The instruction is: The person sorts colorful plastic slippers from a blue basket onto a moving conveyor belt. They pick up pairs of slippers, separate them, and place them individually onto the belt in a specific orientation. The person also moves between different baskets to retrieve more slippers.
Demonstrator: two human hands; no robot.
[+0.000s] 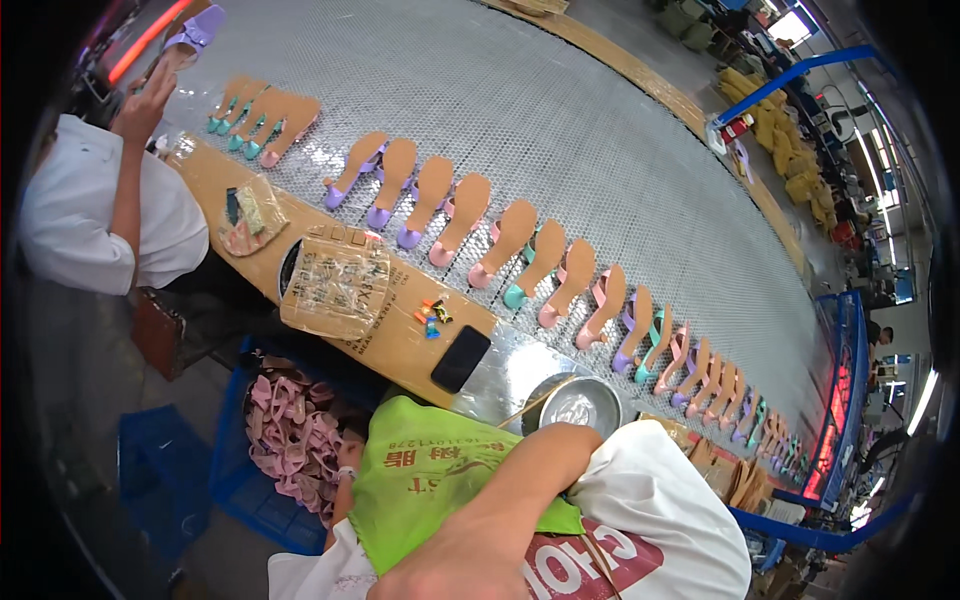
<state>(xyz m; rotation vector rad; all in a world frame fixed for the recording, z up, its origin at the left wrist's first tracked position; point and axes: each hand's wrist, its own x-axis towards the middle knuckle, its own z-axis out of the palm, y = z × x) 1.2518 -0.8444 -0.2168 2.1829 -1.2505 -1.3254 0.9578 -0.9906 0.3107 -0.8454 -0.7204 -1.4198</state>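
My left hand (346, 462), a band on its wrist, reaches down into a blue crate (232, 480) of pink shoe straps (290, 430). A green apron (430, 480) hides most of it, so its grip is unclear. My right arm is bent across my chest, with my right hand (450, 565) low at the picture's bottom edge, partly cut off. Just beyond my elbow stands a metal bowl (577, 403) with a stick in it.
A long row of heeled sandals (520, 255), soles up, lies on the grey mesh belt (560, 120). On the wooden board (395, 340) lie a black phone (460, 358), small coloured clips (431, 315) and a taped cardboard lid (335, 280). A person in white (95, 215) at left lifts a purple sandal (195, 33).
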